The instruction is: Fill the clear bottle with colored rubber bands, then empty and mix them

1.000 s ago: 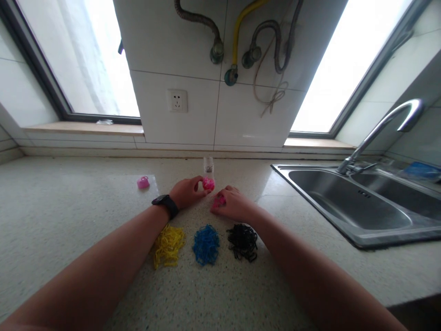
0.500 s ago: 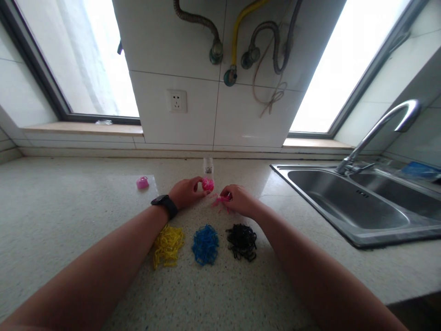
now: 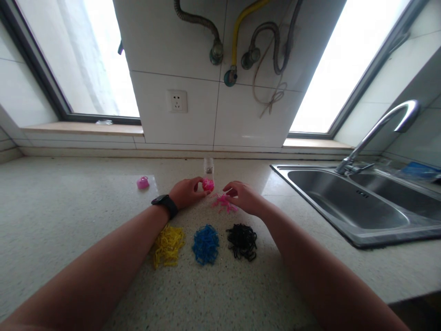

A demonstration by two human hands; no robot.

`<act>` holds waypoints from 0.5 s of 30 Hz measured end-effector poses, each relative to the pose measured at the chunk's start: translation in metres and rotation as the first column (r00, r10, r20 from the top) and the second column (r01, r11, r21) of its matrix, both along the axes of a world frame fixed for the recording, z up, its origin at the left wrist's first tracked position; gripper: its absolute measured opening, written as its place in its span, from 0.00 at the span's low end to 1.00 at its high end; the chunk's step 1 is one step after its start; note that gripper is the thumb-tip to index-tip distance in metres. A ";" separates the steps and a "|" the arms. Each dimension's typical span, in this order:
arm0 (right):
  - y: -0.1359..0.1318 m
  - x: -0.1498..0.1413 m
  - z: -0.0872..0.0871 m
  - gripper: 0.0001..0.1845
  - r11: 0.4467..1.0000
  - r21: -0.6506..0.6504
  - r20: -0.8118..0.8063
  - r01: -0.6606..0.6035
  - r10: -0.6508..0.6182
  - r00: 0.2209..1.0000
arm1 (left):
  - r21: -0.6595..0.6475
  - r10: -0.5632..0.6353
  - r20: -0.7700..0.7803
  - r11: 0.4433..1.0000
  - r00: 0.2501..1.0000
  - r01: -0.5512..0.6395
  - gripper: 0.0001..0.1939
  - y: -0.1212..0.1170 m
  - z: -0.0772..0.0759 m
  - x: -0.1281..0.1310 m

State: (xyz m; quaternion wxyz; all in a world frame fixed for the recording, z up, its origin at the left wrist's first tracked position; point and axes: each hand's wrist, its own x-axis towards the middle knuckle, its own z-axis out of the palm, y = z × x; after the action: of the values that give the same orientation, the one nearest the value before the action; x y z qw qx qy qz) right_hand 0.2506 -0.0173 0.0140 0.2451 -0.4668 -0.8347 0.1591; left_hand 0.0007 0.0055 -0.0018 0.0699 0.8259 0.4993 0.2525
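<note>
- White tiled wall (image 3: 172,128) behind a speckled desk (image 3: 206,294), with a steel sink (image 3: 347,197) on the right.
- Left hand (image 3: 188,192): thumb and fingers pinch the near end of a clear container (image 3: 208,173), which has pink strands inside it.
- Right hand (image 3: 244,197): fingers parted, beside a loose pink pile (image 3: 223,202) on the desk.
- Nearer the person, a yellow pile (image 3: 169,245), blue pile (image 3: 206,245) and black pile (image 3: 242,241) sit in a row.
</note>
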 end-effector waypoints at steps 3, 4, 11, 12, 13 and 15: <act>-0.001 0.003 0.003 0.14 0.999 0.011 0.066 0.049 -0.050 0.997 | 0.016 -0.009 0.006 1.000 1.000 0.009 0.27 0.001 -0.001 0.000; -0.002 0.004 0.003 0.16 0.998 0.018 0.097 0.061 -0.063 0.993 | 0.020 -0.014 0.007 1.000 1.000 0.014 0.26 0.001 -0.001 -0.001; -0.008 0.000 0.001 0.22 0.999 0.037 0.230 -0.002 -0.006 0.973 | 0.016 -0.015 0.006 1.000 1.000 0.015 0.27 0.001 -0.001 -0.001; -0.008 -0.002 0.001 0.20 0.999 0.038 0.235 -0.003 -0.006 0.972 | 0.015 -0.013 0.006 1.000 1.000 0.013 0.27 0.001 -0.001 -0.001; -0.008 -0.003 0.001 0.17 0.999 0.038 0.236 -0.001 -0.009 0.972 | 0.013 -0.011 0.005 1.000 1.000 0.011 0.27 0.000 -0.001 -0.001; -0.007 -0.006 0.001 0.15 0.999 0.039 0.238 0.003 -0.012 0.971 | 0.008 -0.007 0.004 1.000 1.000 0.007 0.27 0.000 -0.001 0.000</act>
State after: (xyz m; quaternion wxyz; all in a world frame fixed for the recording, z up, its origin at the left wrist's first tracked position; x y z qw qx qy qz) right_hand 0.2444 -0.0242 0.0147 0.1529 -0.4807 -0.8592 0.0850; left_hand 0.0004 0.0058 -0.0024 0.0687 0.8274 0.4953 0.2557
